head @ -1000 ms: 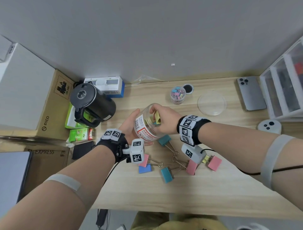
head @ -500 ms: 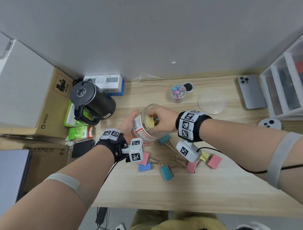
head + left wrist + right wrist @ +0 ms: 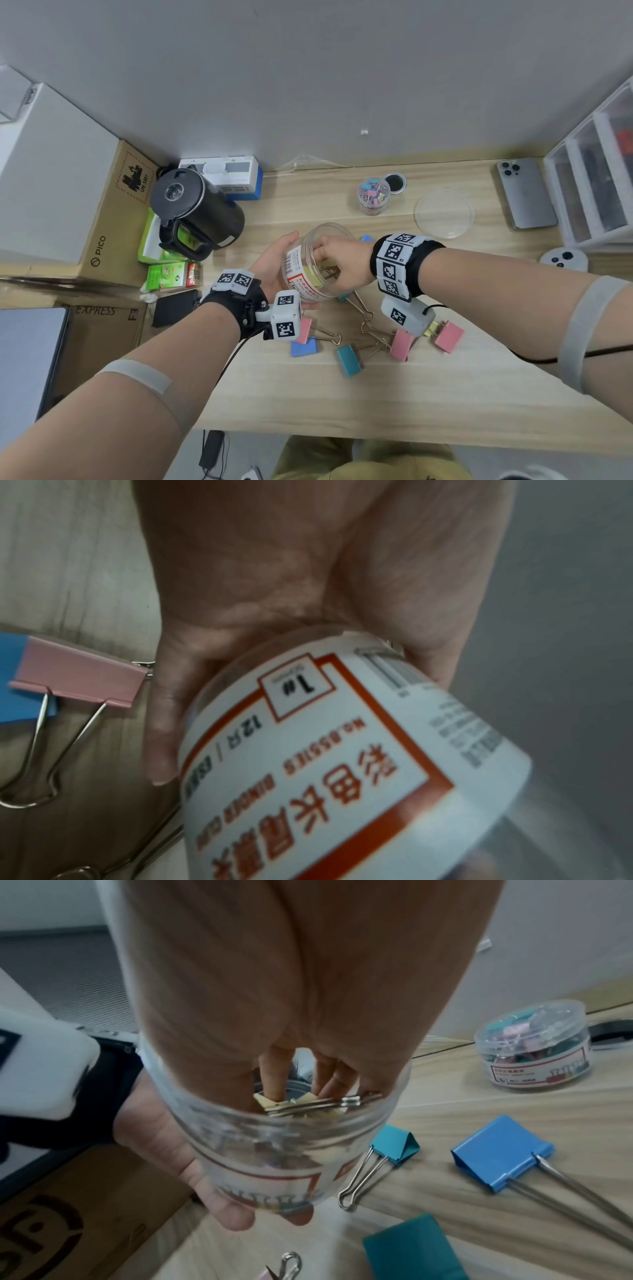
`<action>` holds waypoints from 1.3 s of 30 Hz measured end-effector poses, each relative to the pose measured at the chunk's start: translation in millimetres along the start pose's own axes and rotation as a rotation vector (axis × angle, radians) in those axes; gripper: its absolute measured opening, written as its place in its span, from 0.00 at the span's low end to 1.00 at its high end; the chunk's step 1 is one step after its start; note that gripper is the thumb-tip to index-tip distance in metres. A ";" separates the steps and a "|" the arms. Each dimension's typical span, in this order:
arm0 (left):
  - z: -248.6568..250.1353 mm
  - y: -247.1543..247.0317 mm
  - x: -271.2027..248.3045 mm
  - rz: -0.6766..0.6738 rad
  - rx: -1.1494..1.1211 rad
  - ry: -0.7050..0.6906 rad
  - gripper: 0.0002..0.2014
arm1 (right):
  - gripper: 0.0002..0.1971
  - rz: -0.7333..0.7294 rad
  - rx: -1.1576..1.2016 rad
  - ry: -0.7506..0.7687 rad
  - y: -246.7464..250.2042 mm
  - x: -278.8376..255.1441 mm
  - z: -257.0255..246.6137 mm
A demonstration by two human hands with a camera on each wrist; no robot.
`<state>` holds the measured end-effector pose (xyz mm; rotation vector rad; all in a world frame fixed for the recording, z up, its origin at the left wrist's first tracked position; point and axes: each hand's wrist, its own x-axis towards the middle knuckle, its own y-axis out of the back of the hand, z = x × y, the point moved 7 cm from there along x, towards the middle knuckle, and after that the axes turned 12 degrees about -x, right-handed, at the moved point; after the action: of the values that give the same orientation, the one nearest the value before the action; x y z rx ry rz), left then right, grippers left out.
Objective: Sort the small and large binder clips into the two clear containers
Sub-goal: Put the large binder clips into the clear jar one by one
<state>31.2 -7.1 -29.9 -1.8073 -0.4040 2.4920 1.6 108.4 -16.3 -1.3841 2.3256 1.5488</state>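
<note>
My left hand (image 3: 274, 263) grips a clear labelled jar (image 3: 308, 270), tilted with its mouth toward my right hand (image 3: 339, 260). The left wrist view shows the palm (image 3: 274, 588) behind the jar's label (image 3: 342, 750). Inside the jar (image 3: 274, 1150), my right hand's fingers (image 3: 329, 1077) pinch a large yellow binder clip (image 3: 301, 1104), also seen through the glass (image 3: 320, 274). Several large clips lie on the table below: pink (image 3: 400, 344), teal (image 3: 348, 356), blue (image 3: 304, 346). A small clear tub (image 3: 373, 197) farther back holds small coloured clips.
A clear lid (image 3: 444, 214) and a small black lid (image 3: 395, 181) lie near the tub. A phone (image 3: 525, 193), a drawer unit (image 3: 599, 178) and a white controller (image 3: 563, 258) are at the right. A black kettle (image 3: 195, 209) and boxes stand at the left.
My right hand has gone from the jar's mouth deeper into the jar with the yellow clip. The left hand keeps its hold on the jar.
</note>
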 end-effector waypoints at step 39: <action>-19.7 0.0 14.0 0.035 0.025 -0.002 0.34 | 0.26 -0.374 -0.148 -0.615 -96.3 -114.3 135.8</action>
<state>45.1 -0.8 -48.6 -1.8183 -0.3433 2.5101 78.2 273.9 -103.1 -1.0708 1.5315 1.7278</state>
